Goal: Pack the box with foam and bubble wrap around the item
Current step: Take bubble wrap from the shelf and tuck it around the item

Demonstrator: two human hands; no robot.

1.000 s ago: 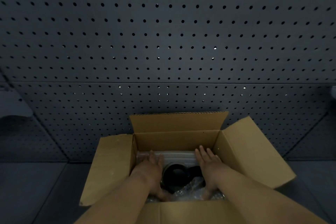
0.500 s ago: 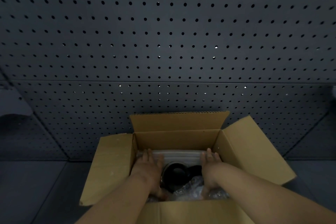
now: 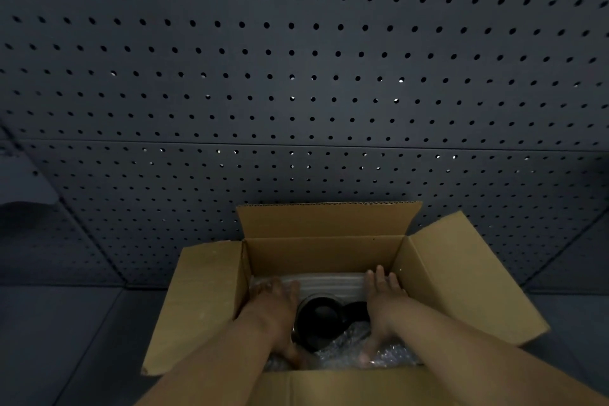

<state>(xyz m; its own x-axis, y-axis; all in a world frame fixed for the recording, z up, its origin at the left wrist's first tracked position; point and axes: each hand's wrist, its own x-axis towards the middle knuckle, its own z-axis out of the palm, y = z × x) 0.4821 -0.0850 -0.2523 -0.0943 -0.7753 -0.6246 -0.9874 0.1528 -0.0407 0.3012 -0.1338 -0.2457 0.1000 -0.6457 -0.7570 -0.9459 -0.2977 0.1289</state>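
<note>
An open cardboard box (image 3: 324,250) stands on the dark surface with its flaps spread. Inside lies a round black item (image 3: 321,318). White ribbed foam (image 3: 329,283) lines the far side of the box, and clear bubble wrap (image 3: 349,349) is bunched at the near side. My left hand (image 3: 273,310) lies flat to the left of the item, fingers spread over the packing. On the item's right my right hand (image 3: 384,300) presses down flat, its fingertips reaching the foam and its thumb on the bubble wrap. Neither hand grips anything.
A dark perforated panel wall (image 3: 296,76) rises right behind the box. The dark grey table surface (image 3: 66,339) extends to the left and right of the box. A pale blurred shape (image 3: 23,188) sits at the far left edge.
Both hands have spread a little apart, sliding outward toward the box's side walls, the right one also farther in. The black item shows more between them.
</note>
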